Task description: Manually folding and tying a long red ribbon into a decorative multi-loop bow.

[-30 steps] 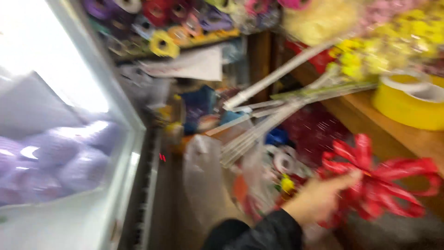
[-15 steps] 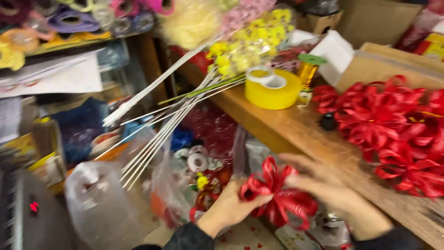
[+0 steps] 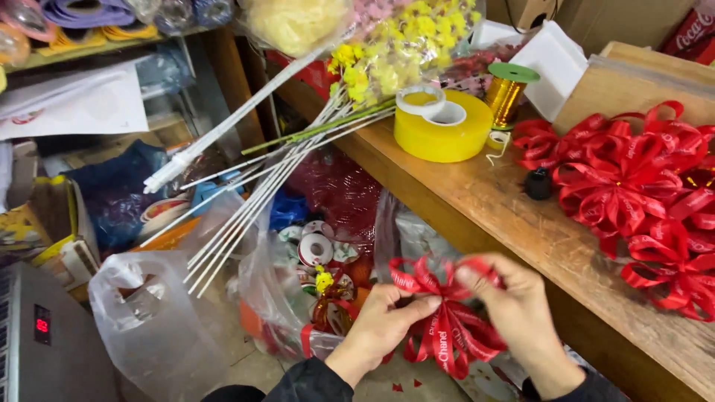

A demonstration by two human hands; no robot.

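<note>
Ribbon bow (image 3: 445, 316), red, looks mostly looped up but still being fiddled with, pinched between left hand (image 3: 383, 324) and right hand (image 3: 514, 309) just off the desk (image 3: 521, 216) front edge, with finished red bows (image 3: 633, 186) piled toward its right end.

Florist's craft workshop: ribbon bows (image 3: 640, 186), tape rolls (image 3: 444, 126), artificial flowers (image 3: 387, 56).

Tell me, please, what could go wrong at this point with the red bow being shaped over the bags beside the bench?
The red ribbon bow is pinched only by the fingertips of the left hand and right hand, so a loop might slip and the shape loosen. It is held off the wooden bench, above open plastic bags; if dropped, it could sink into that clutter. The long white stems jut nearby and could snag a sleeve.
</note>
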